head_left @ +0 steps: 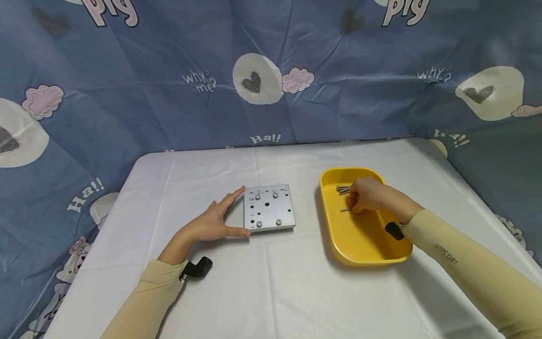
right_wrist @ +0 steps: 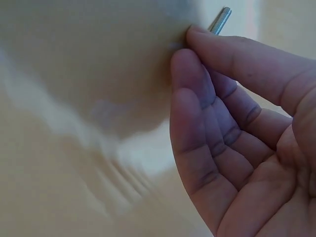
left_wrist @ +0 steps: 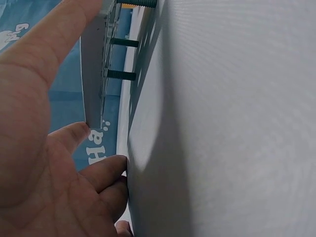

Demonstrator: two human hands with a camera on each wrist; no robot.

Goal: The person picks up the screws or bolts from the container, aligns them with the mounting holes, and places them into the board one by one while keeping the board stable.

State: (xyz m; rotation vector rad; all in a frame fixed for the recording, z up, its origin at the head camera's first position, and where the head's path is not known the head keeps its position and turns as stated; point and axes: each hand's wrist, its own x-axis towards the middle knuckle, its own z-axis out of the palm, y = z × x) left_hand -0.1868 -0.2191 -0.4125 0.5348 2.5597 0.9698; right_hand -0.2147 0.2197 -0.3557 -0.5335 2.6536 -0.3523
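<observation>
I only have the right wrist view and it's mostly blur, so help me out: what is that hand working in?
Observer: The right hand is inside a yellow tray, on the table's right side.
Operator: Is the screw it pinches the only one there?
Observer: No, several more screws lie bunched at the tray's far end, beside the fingers.
Operator: And the other hand?
Observer: The left hand lies open on the white tablecloth, its straight fingers and thumb bracketing the left edge of a grey metal plate.
Operator: Is the plate bare?
Observer: No, a few screws already sit in its holes.
</observation>
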